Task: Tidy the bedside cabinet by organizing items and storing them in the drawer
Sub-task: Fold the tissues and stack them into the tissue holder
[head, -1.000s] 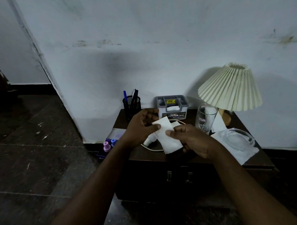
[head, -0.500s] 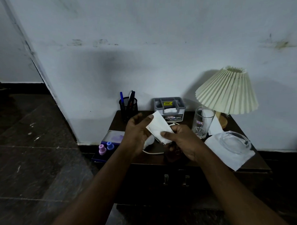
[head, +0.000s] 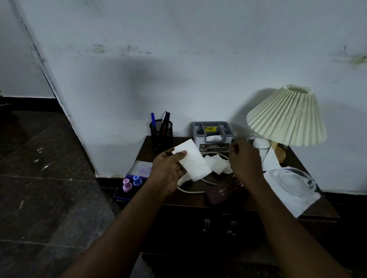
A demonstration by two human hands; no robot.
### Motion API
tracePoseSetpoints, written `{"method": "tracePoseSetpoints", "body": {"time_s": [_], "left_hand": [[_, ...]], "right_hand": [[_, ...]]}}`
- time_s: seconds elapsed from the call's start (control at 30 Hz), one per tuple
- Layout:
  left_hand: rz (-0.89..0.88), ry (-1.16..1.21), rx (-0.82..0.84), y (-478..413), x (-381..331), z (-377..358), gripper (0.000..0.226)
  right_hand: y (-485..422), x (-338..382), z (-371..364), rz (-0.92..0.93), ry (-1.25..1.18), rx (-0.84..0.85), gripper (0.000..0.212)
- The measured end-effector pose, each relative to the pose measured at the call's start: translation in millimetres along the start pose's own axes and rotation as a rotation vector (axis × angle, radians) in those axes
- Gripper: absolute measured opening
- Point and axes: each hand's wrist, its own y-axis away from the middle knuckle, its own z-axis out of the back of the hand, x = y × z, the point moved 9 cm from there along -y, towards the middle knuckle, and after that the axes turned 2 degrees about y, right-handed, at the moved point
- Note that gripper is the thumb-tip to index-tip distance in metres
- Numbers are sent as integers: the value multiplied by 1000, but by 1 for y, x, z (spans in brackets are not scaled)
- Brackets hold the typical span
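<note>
Left hand (head: 169, 171): we are pinching the folded white paper tissue (head: 195, 163) above the dark wooden bedside cabinet (head: 188, 200). Right hand (head: 243, 161) is hovering nearby, fingers curled, grip unclear.

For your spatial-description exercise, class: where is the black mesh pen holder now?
In the head view, the pen holder stands at the back left of the cabinet, against the wall, left of the grey organiser box and beyond the left hand.

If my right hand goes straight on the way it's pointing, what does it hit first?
Probably the grey organizer box; the right hand points toward its right end. Depth is unclear, and the glass stands close beside.
</note>
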Motion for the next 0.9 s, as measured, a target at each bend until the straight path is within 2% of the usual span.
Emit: {"method": "tracePoseSetpoints", "body": {"time_s": [0.03, 0.1, 0.2, 0.3, 0.4, 0.57, 0.63, 0.67, 0.7, 0.77, 0.8, 0.83, 0.9], "left_hand": [[-11, -16, -14, 0, -2, 3, 26], [-29, -59, -51, -1, -6, 11, 29], [-68, -108, -97, -2, -12, 21, 31], [-95, -140, -118, -1, -18, 26, 29], [-82, -166, -121, -1, -18, 29, 38], [-63, -168, -112, -1, -14, 29, 30], [-52, -134, -98, -1, -12, 26, 29], [-49, -116, -92, -1, -11, 24, 30], [-45, -100, -89, -1, -9, 22, 30], [-32, -78, -90, 0, -5, 17, 30], [-23, -68, -85, 1, -3, 13, 30], [-14, -58, -70, 1, 0, 8, 30], [-1, -37, -24, 1, 7, -2, 24]], "right_hand": [[-6, 2, -2, 54, 169, -23, 12], [-11, 4, -24, 92, 334, 83, 14], [-8, 1, -56, 73, 451, 240, 23], [-6, -3, -71, 64, 558, 289, 41], [-6, 1, -74, 108, 609, 268, 29], [-11, 9, -60, 43, 355, 195, 17], [-16, 13, -45, -2, 150, 135, 14], [-16, 15, -38, -44, -42, 126, 12], [-14, 18, -35, -98, -300, 152, 12], [-2, 34, -40, -186, -823, 314, 14], [6, 41, -43, -202, -975, 395, 13], [15, 47, -44, -196, -1030, 445, 10], [31, 47, -46, -154, -937, 455, 6]]}}
